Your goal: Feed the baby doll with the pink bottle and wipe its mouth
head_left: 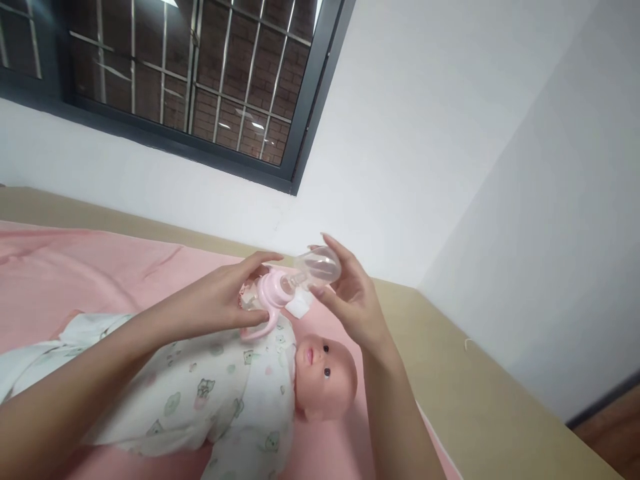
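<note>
My left hand (235, 293) is wrapped round a baby bottle (274, 288) with a pink collar and pink handles, tilted so its teat points right. Between the fingers of my right hand (350, 293) is a clear domed bottle cap (323, 265), just off the teat or partly over it; I cannot tell if they touch. Below both hands a baby doll (327, 380) lies on its back, head to the right, dressed in a white outfit (225, 393) with green and grey animal prints.
Under the doll is a pink sheet (100, 267) on a pale wooden surface (425, 333). Something small and white (299, 303) lies behind the doll's shoulder. White walls (450, 133) stand behind and to the right, with a dark-framed barred window (200, 87) at upper left.
</note>
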Demonstrator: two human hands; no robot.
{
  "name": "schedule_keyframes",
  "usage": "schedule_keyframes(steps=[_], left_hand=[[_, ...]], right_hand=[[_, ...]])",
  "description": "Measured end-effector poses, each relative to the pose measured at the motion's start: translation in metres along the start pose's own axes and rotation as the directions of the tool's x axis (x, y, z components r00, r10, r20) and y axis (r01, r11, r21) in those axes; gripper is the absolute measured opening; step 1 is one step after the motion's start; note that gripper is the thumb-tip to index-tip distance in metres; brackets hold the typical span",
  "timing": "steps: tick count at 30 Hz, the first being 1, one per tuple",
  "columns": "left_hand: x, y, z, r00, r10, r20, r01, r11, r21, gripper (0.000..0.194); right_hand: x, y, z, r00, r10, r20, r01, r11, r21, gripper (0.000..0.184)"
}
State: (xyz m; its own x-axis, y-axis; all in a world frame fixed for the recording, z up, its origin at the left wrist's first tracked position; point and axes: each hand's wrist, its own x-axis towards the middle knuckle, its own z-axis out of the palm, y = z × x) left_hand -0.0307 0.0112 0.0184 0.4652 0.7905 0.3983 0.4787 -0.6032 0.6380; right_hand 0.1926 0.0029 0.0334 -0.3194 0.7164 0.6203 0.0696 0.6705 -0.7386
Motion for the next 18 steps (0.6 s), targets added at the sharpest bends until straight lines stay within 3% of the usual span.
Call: schedule_keyframes(steps=[4, 9, 13, 18], left_hand=[[-0.002, 0.006, 0.0, 1.0, 0.02, 0.013, -0.02, 1.0, -0.003, 0.071], [-0.002, 0.006, 0.001, 1.0, 0.005, 0.0, -0.005, 1.0, -0.011, 0.077], [-0.002, 0.004, 0.004, 0.999, 0.027, -0.032, -0.026, 1.0, 0.014, 0.08], [-0.005, 0.005, 0.007, 0.996, -0.018, -0.088, 0.028, 0.994, 0.11, 0.081]], right_hand=[[-0.002, 0.003, 0.008, 0.994, 0.047, 0.095, -0.039, 0.996, -0.082, 0.06], [-0.004, 0.004, 0.021, 0.985, 0.088, 0.147, -0.08, 0.995, -0.059, 0.062], [-0.007, 0.005, 0.034, 0.987, 0.133, 0.088, -0.131, 0.991, -0.031, 0.079], [-0.01, 0.006, 0.047, 0.984, 0.175, -0.027, -0.175, 0.984, 0.018, 0.093]])
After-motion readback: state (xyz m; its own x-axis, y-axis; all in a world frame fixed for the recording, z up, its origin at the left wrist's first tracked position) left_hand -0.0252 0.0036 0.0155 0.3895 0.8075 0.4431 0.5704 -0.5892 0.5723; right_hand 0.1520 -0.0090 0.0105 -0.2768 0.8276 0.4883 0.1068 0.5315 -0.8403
